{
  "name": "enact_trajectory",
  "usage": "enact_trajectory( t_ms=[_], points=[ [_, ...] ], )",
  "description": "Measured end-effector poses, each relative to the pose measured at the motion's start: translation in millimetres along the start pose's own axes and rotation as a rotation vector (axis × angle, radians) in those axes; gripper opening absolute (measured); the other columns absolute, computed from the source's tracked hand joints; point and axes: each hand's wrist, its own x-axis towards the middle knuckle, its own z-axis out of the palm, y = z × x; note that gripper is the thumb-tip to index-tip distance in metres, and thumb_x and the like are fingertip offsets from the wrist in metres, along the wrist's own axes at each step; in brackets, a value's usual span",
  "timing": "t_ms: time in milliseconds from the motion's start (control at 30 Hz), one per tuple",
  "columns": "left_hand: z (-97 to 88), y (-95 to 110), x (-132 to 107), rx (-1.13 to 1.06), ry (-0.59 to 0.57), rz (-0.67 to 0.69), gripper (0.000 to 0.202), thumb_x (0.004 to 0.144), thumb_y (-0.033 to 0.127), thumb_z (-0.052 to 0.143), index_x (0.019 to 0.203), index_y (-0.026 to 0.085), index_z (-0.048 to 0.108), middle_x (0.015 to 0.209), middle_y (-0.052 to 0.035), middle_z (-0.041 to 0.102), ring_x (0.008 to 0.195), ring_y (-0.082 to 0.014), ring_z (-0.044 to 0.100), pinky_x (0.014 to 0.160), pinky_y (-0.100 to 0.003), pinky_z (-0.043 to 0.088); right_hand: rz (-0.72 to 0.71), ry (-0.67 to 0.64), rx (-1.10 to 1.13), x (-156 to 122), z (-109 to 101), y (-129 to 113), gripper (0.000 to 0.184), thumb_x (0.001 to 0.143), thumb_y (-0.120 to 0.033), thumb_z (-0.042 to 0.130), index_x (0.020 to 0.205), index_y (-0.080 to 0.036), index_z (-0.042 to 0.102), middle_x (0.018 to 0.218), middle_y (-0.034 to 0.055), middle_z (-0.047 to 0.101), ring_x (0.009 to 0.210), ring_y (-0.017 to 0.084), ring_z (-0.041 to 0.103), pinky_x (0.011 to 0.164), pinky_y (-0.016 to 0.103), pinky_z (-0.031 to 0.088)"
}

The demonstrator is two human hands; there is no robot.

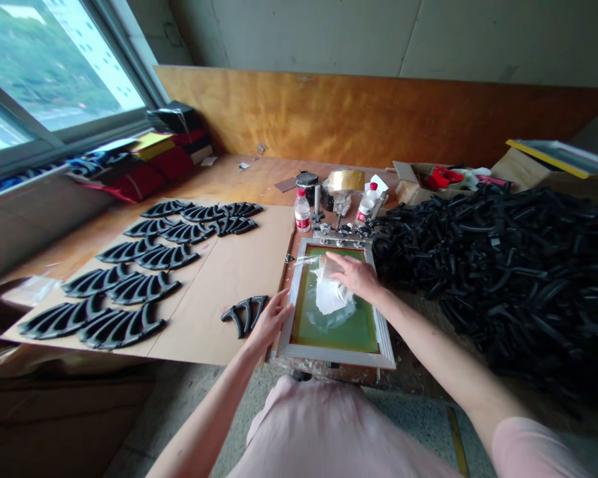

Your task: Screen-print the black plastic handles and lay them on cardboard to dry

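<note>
A silk-screen frame (pixel 336 355) with a metal rim and green mesh (pixel 333 332) lies on the bench in front of me. My right hand (pixel 356 277) is on the mesh, gripping a clear plastic sheet (pixel 329 269) bunched over a white wad (pixel 331 299), perhaps cloth or paper. My left hand (pixel 272 320) is at the frame's left side, holding nothing visible. Just left of it, a black ribbed plastic part (pixel 244 315) lies on a tan board.
Rows of fan-shaped black parts lie on the tan board (pixel 219 318) to the left. A big heap of black plastic pieces (pixel 503 265) fills the right. Clamps (pixel 341 232) hold the frame's far edge, with two plastic bottles (pixel 302 211) (pixel 366 204) behind them.
</note>
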Motion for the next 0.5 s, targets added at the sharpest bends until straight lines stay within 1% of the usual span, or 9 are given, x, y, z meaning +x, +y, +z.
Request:
enact_trajectory(
  t_ms=[100, 167, 233, 267, 300, 333, 400, 467, 500],
  points=[
    [-1.3, 37.8, -8.1, -0.083, 0.007, 0.043, 0.063, 0.078, 0.060, 0.061, 0.126, 0.020, 0.058, 0.080, -0.0018, 0.069, 0.061, -0.0137, 0.060, 0.050, -0.021, 0.041, 0.171, 0.178, 0.057, 21.2, -27.2, 37.2, 0.055, 0.086, -0.045, 0.060, 0.137, -0.027, 0.051, 0.100, 0.0051, 0.070, 0.082, 0.020, 0.064, 0.074, 0.031, 0.048],
    [0.8, 67.4, -7.6, -0.189, 0.004, 0.085, 0.058, 0.081, 0.065, 0.053, 0.113, 0.019, 0.064, 0.082, -0.0029, 0.070, 0.061, -0.0138, 0.060, 0.052, -0.022, 0.044, 0.310, 0.345, 0.122, 17.7, -39.9, 73.3, 0.048, 0.091, -0.047, 0.051, 0.130, -0.021, 0.057, 0.092, 0.0059, 0.070, 0.079, 0.020, 0.063, 0.075, 0.031, 0.048],
    [5.5, 99.3, -0.9, -0.284, 0.007, 0.188, 0.057, 0.083, 0.067, 0.048, 0.108, 0.018, 0.064, 0.087, -0.0042, 0.071, 0.065, -0.0147, 0.063, 0.056, -0.024, 0.048, 0.449, 0.421, 0.147, 2.3, -39.0, 104.0, 0.040, 0.092, -0.045, 0.045, 0.115, -0.018, 0.064, 0.085, 0.0062, 0.070, 0.077, 0.020, 0.063, 0.073, 0.032, 0.048],
    [8.4, 115.5, 4.5, -0.311, 0.010, 0.255, 0.056, 0.084, 0.066, 0.048, 0.108, 0.018, 0.064, 0.090, -0.0050, 0.071, 0.070, -0.0156, 0.064, 0.059, -0.024, 0.050, 0.493, 0.383, 0.146, -8.3, -32.2, 113.0, 0.037, 0.092, -0.045, 0.045, 0.106, -0.019, 0.066, 0.082, 0.0061, 0.069, 0.076, 0.020, 0.063, 0.072, 0.032, 0.048],
    [11.6, 131.4, 10.4, -0.325, 0.007, 0.320, 0.056, 0.084, 0.066, 0.048, 0.108, 0.018, 0.063, 0.092, -0.0059, 0.071, 0.076, -0.0167, 0.065, 0.062, -0.025, 0.051, 0.510, 0.294, 0.143, -19.6, -21.4, 116.5, 0.035, 0.091, -0.046, 0.046, 0.098, -0.019, 0.067, 0.080, 0.0058, 0.069, 0.075, 0.020, 0.062, 0.071, 0.031, 0.048],
    [14.9, 146.2, 16.5, -0.328, -0.001, 0.371, 0.056, 0.084, 0.066, 0.049, 0.109, 0.017, 0.062, 0.094, -0.0068, 0.071, 0.082, -0.0178, 0.066, 0.065, -0.026, 0.052, 0.492, 0.175, 0.136, -30.8, -7.6, 114.3, 0.033, 0.090, -0.048, 0.048, 0.093, -0.020, 0.066, 0.080, 0.0055, 0.069, 0.075, 0.020, 0.062, 0.070, 0.031, 0.048],
    [21.9, 168.6, 26.3, -0.324, -0.017, 0.426, 0.058, 0.084, 0.067, 0.048, 0.111, 0.018, 0.060, 0.093, -0.0076, 0.071, 0.090, -0.0191, 0.066, 0.069, -0.027, 0.053, 0.380, -0.047, 0.087, -49.7, 23.8, 96.2, 0.033, 0.087, -0.051, 0.054, 0.088, -0.020, 0.065, 0.087, 0.0065, 0.069, 0.082, 0.020, 0.063, 0.074, 0.030, 0.047],
    [30.0, 174.2, 29.3, -0.350, 0.046, 0.465, 0.058, 0.084, 0.068, 0.046, 0.114, 0.020, 0.056, 0.093, -0.0068, 0.071, 0.091, -0.0184, 0.066, 0.070, -0.026, 0.053, 0.254, -0.158, -0.026, -60.1, 50.1, 68.8, 0.031, 0.087, -0.048, 0.058, 0.088, -0.018, 0.063, 0.100, 0.0101, 0.067, 0.095, 0.022, 0.061, 0.083, 0.030, 0.045],
    [34.8, 168.7, 27.2, -0.374, 0.108, 0.480, 0.056, 0.085, 0.068, 0.046, 0.114, 0.021, 0.055, 0.093, -0.0060, 0.071, 0.090, -0.0176, 0.067, 0.069, -0.026, 0.053, 0.220, -0.189, -0.085, -62.0, 58.7, 54.8, 0.027, 0.088, -0.043, 0.059, 0.089, -0.016, 0.063, 0.104, 0.0120, 0.065, 0.101, 0.022, 0.060, 0.087, 0.031, 0.043]
  ],
)
